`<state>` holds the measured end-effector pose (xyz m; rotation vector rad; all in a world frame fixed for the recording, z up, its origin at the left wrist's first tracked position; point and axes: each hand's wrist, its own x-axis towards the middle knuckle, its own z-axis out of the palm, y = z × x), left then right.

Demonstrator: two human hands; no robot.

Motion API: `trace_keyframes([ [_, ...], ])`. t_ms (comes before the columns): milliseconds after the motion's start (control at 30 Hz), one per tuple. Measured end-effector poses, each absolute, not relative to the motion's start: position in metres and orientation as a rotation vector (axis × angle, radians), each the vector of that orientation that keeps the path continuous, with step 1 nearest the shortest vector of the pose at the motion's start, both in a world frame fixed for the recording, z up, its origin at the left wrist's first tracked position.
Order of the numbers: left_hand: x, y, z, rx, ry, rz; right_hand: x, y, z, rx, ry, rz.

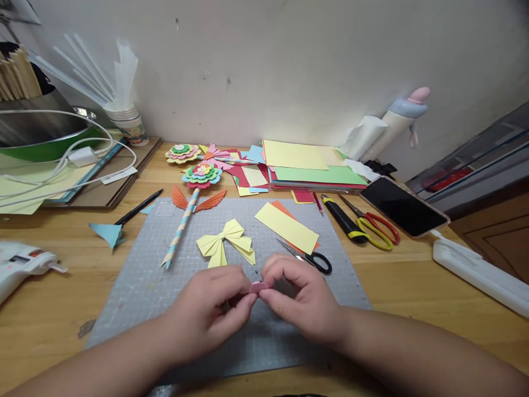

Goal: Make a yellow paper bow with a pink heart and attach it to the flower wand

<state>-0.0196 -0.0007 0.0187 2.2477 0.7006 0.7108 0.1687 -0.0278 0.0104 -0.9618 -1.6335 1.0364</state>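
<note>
A small piece of pink paper [258,287] is pinched between both hands, above the front part of the grey cutting mat [165,309]. My left hand [212,303] grips its left side with thumb and forefinger. On the other side, the thumb and fingertips of my right hand [303,295] close on its right edge. Just beyond the hands lies a folded yellow paper bow [225,241]. Black-handled scissors [318,262] rest by my right hand, partly under a yellow paper strip [287,226] and an orange one. A paper flower [202,175] with a striped stem and orange leaves lies at the mat's upper left.
A glue gun [27,267] and a black pen [140,207] lie at the left. Coloured paper [306,157] is stacked against the wall. On the right are a utility knife [345,220], red-and-yellow scissors [376,226], a phone [403,205] and a white power strip [479,273].
</note>
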Motion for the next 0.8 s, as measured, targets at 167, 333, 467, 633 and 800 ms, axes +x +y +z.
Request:
trace_keyframes([
  [167,-0.022,0.000,0.022,2.205,0.717,0.641,0.169,-0.022,0.011,-0.975,-1.605,1.200],
  [333,-0.025,-0.002,0.023,2.214,0.685,0.584,0.171,-0.020,0.014,-0.876,-1.643,1.163],
  [467,-0.030,0.004,0.025,2.275,0.793,0.610,0.170,-0.017,0.010,-0.892,-1.605,1.114],
  [633,-0.051,0.038,0.037,2.176,1.644,0.746,0.168,-0.013,0.002,-1.061,-1.551,1.050],
  [800,-0.084,0.075,0.054,1.967,2.059,0.649,0.169,-0.012,-0.001,-1.069,-1.578,0.987],
])
